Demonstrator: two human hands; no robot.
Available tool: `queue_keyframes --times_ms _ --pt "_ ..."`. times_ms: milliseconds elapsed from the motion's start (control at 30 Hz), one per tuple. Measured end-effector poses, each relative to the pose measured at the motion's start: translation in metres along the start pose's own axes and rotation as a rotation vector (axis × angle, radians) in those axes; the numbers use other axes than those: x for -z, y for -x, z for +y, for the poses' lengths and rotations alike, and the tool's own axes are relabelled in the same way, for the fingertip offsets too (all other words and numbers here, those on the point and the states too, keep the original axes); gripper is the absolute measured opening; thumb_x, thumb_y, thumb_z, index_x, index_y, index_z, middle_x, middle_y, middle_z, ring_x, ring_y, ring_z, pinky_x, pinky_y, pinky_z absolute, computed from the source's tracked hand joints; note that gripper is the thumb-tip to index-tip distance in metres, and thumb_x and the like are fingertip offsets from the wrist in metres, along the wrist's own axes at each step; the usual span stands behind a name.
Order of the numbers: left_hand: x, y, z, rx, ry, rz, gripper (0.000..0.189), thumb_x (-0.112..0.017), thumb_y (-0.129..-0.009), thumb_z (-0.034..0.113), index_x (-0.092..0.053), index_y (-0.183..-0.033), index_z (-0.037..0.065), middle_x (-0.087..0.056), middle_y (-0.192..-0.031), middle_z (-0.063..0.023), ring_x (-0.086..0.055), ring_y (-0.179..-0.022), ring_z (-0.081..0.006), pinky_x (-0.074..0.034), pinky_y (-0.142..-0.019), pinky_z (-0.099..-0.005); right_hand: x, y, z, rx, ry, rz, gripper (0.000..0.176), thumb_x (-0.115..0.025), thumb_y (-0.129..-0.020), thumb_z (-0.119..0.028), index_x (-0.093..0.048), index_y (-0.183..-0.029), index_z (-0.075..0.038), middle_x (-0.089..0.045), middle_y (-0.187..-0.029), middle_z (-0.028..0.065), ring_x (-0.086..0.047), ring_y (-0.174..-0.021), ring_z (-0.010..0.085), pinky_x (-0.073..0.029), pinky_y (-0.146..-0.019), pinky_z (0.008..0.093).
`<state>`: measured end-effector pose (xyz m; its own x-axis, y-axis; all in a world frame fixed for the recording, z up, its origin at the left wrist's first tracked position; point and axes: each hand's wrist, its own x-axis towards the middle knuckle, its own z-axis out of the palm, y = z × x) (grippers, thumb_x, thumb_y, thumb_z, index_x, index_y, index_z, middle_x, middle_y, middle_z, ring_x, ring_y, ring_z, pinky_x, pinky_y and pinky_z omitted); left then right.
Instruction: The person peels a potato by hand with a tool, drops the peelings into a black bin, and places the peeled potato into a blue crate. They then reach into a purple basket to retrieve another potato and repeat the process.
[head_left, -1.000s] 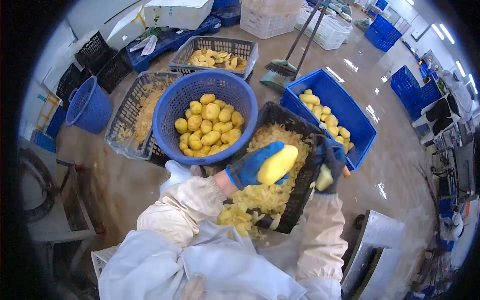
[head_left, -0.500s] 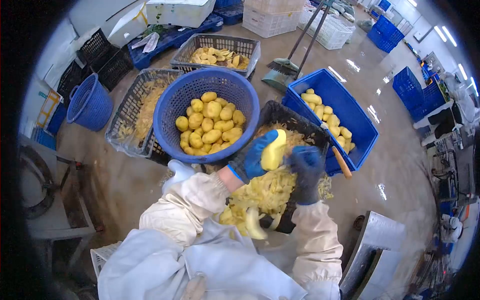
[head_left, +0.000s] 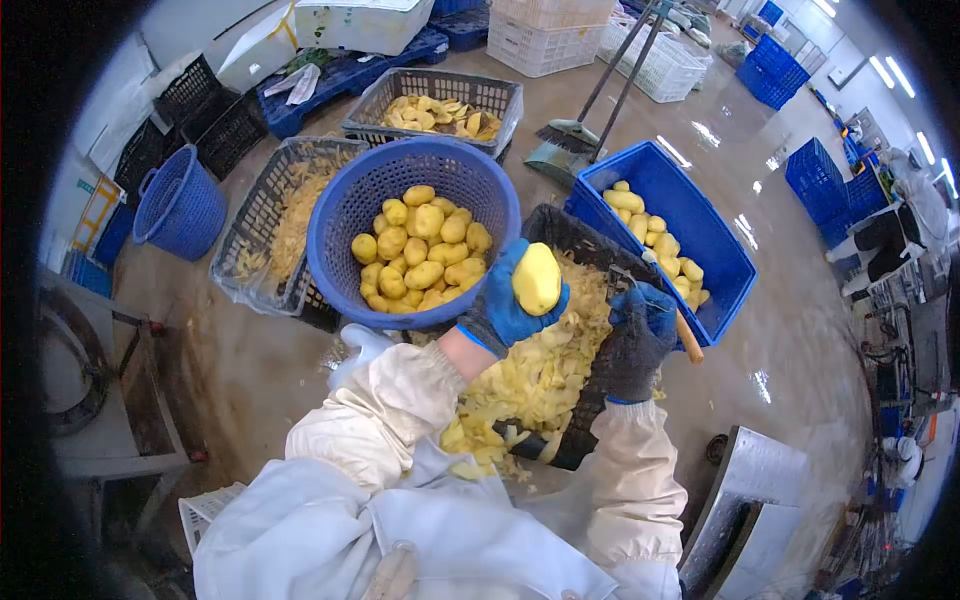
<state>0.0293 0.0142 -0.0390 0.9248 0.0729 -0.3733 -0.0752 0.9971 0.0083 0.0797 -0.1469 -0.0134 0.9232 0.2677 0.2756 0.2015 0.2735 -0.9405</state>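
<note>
My left hand [head_left: 510, 305], in a blue and dark glove, is closed around a yellow, largely peeled potato [head_left: 538, 279] above the peelings. To the right, my gloved right hand [head_left: 640, 340] is closed on a thin dark tool, apparently a peeler [head_left: 622, 274], mostly hidden by the fingers. Under both hands, a black crate [head_left: 560, 225] holds a heap of pale potato peelings [head_left: 535, 385], which spill over its near side. A blue basin [head_left: 330, 215] with many potatoes [head_left: 422, 245] stands left of my left hand.
A blue bin [head_left: 725, 265] with peeled potatoes [head_left: 655, 235] stands right. A wooden handle [head_left: 688, 338] projects by its near edge. Crates of peelings [head_left: 290, 220] and cut pieces [head_left: 440, 115] lie left and behind. A broom and dustpan [head_left: 565, 150] stand beyond; a metal stand [head_left: 750, 500] is lower right.
The potato in my left hand has turned and its broad side faces up. My right hand has moved right, away from it. A blurred falling strip near the crate's front is gone from the air.
</note>
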Motion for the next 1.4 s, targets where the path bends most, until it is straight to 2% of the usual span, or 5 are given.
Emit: queue_keyframes --times_ms 567,633,767,1233,1400 --pt "0.006 -0.005 -0.005 -0.036 -0.106 -0.273 0.042 -0.063 -0.082 0.039 -0.049 -0.108 0.008 -0.059 -0.097 -0.0116 -0.059 -0.087 -0.0223 -0.051 -0.081 -0.0380 -0.041 0.032 -0.006 0.098 0.301 -0.138 0.003 -0.064 -0.079 0.000 -0.062 -0.080 0.000 -0.061 -0.076 0.0054 -0.057 -0.067 0.0125 -0.047 -0.063 0.0239" --pt "0.000 0.013 -0.018 -0.594 -0.641 -0.400 0.046 -0.062 -0.084 0.039 -0.046 -0.114 0.008 -0.058 -0.101 -0.0121 -0.058 -0.092 -0.0200 -0.050 -0.084 -0.0376 -0.024 0.006 -0.006 0.102 0.077 -0.102 0.008 -0.065 -0.081 -0.003 -0.061 -0.088 -0.001 -0.062 -0.081 0.0051 -0.058 -0.073 0.0149 -0.048 -0.068 0.0258" --pt "-0.024 0.019 0.008 0.185 -0.085 -0.390 0.045 -0.051 -0.090 0.042 -0.051 -0.116 0.005 -0.060 -0.101 -0.0131 -0.059 -0.096 -0.0231 -0.050 -0.082 -0.0366 0.007 -0.018 -0.014 -0.069 -0.089 -0.019 0.011 -0.064 -0.082 -0.007 -0.058 -0.088 -0.001 -0.061 -0.075 0.0068 -0.058 -0.065 0.0136 -0.047 -0.059 0.0257" --pt "-0.014 0.038 -0.006 0.296 -0.511 -0.266 0.042 -0.051 -0.092 0.032 -0.050 -0.124 0.005 -0.061 -0.111 -0.0136 -0.062 -0.094 -0.0252 -0.052 -0.083 -0.0393 0.032 -0.018 0.021 -0.145 0.054 -0.135 0.008 -0.062 -0.085 -0.011 -0.058 -0.085 -0.004 -0.059 -0.072 0.0017 -0.056 -0.056 0.0109 -0.044 -0.053 0.0215" --pt "-0.019 0.034 -0.001 -0.550 -1.515 -0.603 0.042 -0.048 -0.093 0.036 -0.050 -0.124 0.007 -0.062 -0.107 -0.0102 -0.062 -0.093 -0.0242 -0.053 -0.076 -0.0393 -0.006 0.003 -0.027 -0.112 0.086 -0.153 0.010 -0.062 -0.085 -0.009 -0.061 -0.092 -0.002 -0.059 -0.073 0.0024 -0.055 -0.055 0.0104 -0.045 -0.053 0.0202"
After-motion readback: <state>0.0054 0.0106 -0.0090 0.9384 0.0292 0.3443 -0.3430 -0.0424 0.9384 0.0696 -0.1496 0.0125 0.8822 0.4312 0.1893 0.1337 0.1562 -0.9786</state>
